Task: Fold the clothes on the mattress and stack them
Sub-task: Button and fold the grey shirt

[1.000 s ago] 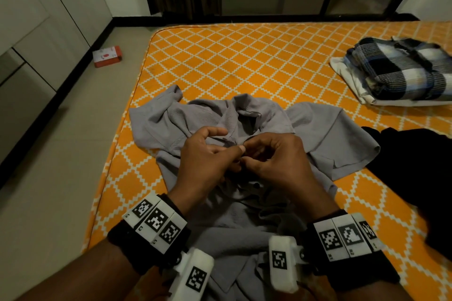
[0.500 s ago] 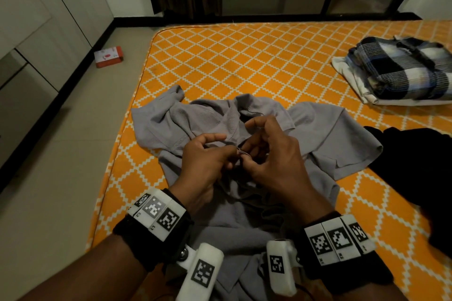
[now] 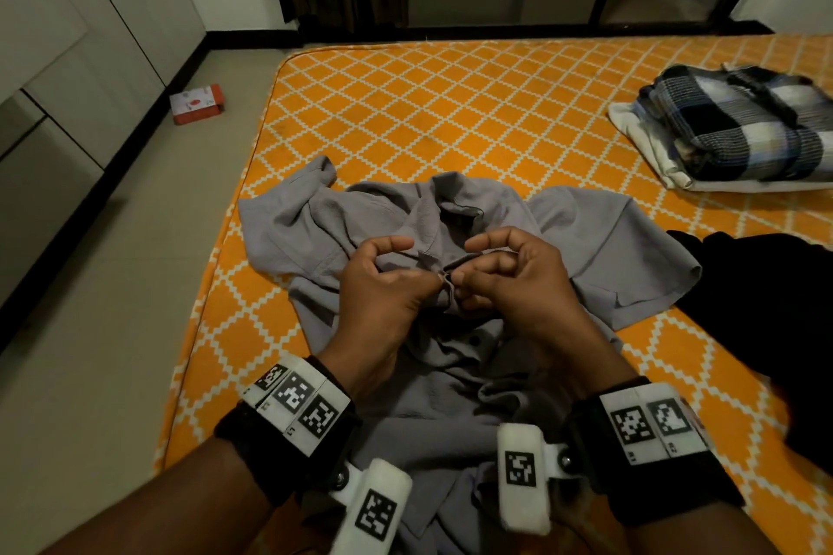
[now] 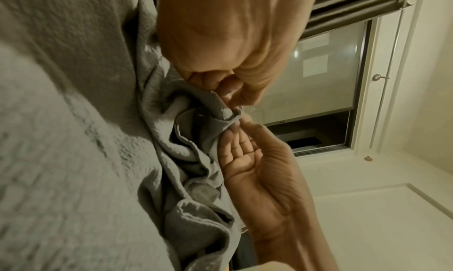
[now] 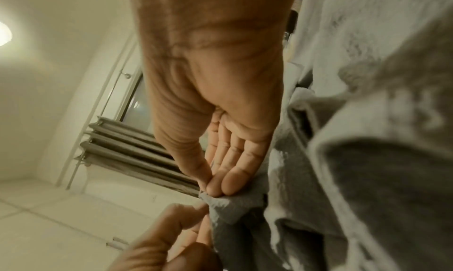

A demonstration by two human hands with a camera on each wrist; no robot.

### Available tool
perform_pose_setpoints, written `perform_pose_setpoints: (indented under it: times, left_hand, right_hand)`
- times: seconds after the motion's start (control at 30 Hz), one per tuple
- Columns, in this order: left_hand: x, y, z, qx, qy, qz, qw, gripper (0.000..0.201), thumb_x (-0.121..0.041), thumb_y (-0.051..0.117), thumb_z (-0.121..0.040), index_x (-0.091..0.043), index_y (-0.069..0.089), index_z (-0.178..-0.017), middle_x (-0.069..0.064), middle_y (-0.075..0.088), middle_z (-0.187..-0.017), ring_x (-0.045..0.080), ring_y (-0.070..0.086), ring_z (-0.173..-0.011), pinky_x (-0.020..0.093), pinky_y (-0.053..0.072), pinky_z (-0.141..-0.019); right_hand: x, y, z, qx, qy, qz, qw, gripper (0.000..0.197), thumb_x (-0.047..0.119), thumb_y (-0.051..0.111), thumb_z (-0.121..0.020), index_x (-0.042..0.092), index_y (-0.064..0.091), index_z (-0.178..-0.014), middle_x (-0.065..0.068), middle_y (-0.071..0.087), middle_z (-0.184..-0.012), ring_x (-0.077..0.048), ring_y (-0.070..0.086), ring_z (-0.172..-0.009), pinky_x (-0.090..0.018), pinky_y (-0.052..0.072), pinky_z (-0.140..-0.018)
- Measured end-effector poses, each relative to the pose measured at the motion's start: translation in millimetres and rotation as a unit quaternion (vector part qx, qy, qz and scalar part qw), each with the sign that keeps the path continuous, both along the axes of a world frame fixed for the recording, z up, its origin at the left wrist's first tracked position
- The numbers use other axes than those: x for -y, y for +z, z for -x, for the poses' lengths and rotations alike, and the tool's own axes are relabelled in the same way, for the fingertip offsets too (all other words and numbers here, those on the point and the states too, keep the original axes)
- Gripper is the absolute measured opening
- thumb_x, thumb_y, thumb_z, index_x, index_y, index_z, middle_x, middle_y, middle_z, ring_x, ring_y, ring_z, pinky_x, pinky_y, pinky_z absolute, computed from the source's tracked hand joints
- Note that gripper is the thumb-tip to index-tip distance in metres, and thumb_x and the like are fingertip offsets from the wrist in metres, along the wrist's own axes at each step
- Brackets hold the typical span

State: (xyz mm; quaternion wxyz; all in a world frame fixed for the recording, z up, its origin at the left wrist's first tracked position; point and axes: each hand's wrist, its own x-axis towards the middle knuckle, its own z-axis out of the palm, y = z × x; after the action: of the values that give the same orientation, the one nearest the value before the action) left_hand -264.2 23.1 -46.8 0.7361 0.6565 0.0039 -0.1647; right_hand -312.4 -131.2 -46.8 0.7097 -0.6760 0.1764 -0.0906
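the grey button-up shirt lies crumpled at the near left of the orange patterned mattress, collar toward the far side. both hands meet over its chest, wrists raised. the left hand pinches the placket edge between thumb and curled fingers; the right hand pinches the same fabric edge, index finger arched above. a folded plaid shirt sits far right on white cloth.

Right hand pinches a fold of grey shirt between thumb and fingertips; left hand grips it just below.
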Motion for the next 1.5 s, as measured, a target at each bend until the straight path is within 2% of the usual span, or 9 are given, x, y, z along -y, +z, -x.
perform_pose_setpoints:
  times: [0.2, 0.4, 0.73, 0.9, 1.03, 1.17, 1.27, 1.37, 1.5]
  left_hand:
    - [3, 6, 3, 0.016, -0.013, -0.02, 1.0, 0.053, -0.009, 0.083, -0.083, -0.02, 0.054, -0.126, 0.006, 0.075, -0.072, 0.012, 0.063, -0.052, 0.021, 0.045, -0.045]
    - [1, 8, 1, -0.003, -0.018, 0.0, 1.0, 0.061, 0.0, 0.084, -0.08, -0.017, 0.052, -0.13, 0.012, 0.079, -0.087, 0.013, 0.072, -0.063, 0.018, 0.048, -0.05]
    - [0, 0, -5, -0.005, -0.048, -0.034, 0.998, 0.039, 0.002, 0.074, -0.086, -0.017, 0.062, -0.119, 0.008, 0.075, -0.077, 0.015, 0.07, -0.065, 0.019, 0.052, -0.052]
    - [9, -11, 0, -0.063, -0.066, -0.073, 0.993, 0.02, -0.007, 0.061, -0.096, -0.014, 0.066, -0.114, 0.003, 0.065, -0.075, 0.002, 0.051, -0.041, 0.016, 0.038, -0.038]
    - [7, -16, -3, 0.011, -0.088, -0.078, 0.993, 0.028, -0.015, 0.068, -0.098, -0.014, 0.057, -0.124, -0.004, 0.064, -0.064, 0.003, 0.053, -0.045, 0.018, 0.042, -0.044]
    - [-6, -20, -10, 0.174, -0.121, -0.209, 0.955, 0.045, -0.025, 0.076, -0.093, -0.024, 0.051, -0.131, -0.004, 0.073, -0.079, 0.007, 0.069, -0.066, 0.031, 0.058, -0.065]
    - [-13, -20, -14, 0.263, -0.087, -0.291, 0.916, 0.045, -0.028, 0.077, -0.09, -0.026, 0.054, -0.129, -0.009, 0.067, -0.092, 0.005, 0.062, -0.069, 0.031, 0.056, -0.066]
    - [-10, -15, -27, 0.302, -0.086, -0.328, 0.891, 0.043, -0.033, 0.076, -0.09, -0.025, 0.056, -0.127, -0.01, 0.062, -0.101, 0.005, 0.061, -0.071, 0.034, 0.057, -0.067]
    - [6, -16, -66, 0.34, -0.095, -0.414, 0.839, 0.045, -0.046, 0.073, -0.091, -0.018, 0.057, -0.122, -0.002, 0.062, -0.105, 0.015, 0.063, -0.082, 0.037, 0.055, -0.07]
  right_hand:
    - [0, 6, 1, -0.006, -0.039, -0.027, 0.999, 0.03, -0.009, 0.077, -0.085, 0.005, 0.064, -0.107, -0.026, 0.074, -0.085, -0.03, 0.07, -0.068, -0.036, 0.062, -0.06]
    - [-1, 8, 2, -0.024, -0.037, -0.057, 0.997, 0.032, -0.01, 0.075, -0.085, 0.002, 0.063, -0.112, -0.024, 0.075, -0.084, -0.029, 0.071, -0.069, -0.043, 0.061, -0.066]
    - [2, 7, 2, -0.069, -0.007, -0.075, 0.995, 0.03, -0.008, 0.073, -0.088, 0.006, 0.065, -0.113, -0.007, 0.072, -0.07, -0.015, 0.064, -0.057, -0.026, 0.055, -0.053]
    - [1, 0, 0, -0.077, 0.054, 0.064, 0.993, 0.03, -0.009, 0.071, -0.09, 0.014, 0.067, -0.108, -0.012, 0.069, -0.07, -0.011, 0.063, -0.051, -0.025, 0.053, -0.051]
    - [-3, -3, -2, -0.074, 0.072, 0.093, 0.99, 0.027, -0.007, 0.072, -0.091, 0.011, 0.065, -0.111, -0.016, 0.067, -0.07, -0.01, 0.062, -0.049, -0.022, 0.048, -0.044]
    - [14, -11, 0, -0.115, 0.026, 0.237, 0.964, 0.031, 0.006, 0.078, -0.079, 0.024, 0.071, -0.103, -0.004, 0.073, -0.067, -0.017, 0.072, -0.063, -0.043, 0.063, -0.066]
    - [32, -10, 7, -0.135, 0.022, 0.325, 0.936, 0.015, 0.019, 0.076, -0.074, 0.033, 0.076, -0.079, 0.008, 0.073, -0.065, -0.01, 0.071, -0.066, -0.039, 0.061, -0.068]
    - [49, -9, 7, -0.12, -0.039, 0.272, 0.954, 0.008, 0.02, 0.078, -0.085, 0.023, 0.081, -0.079, 0.005, 0.075, -0.068, -0.009, 0.069, -0.063, -0.033, 0.059, -0.067]
    - [59, -16, -2, -0.088, -0.234, 0.221, 0.943, 0.031, 0.036, 0.07, -0.086, 0.009, 0.068, -0.07, -0.007, 0.067, -0.064, -0.029, 0.063, -0.06, -0.044, 0.051, -0.059]
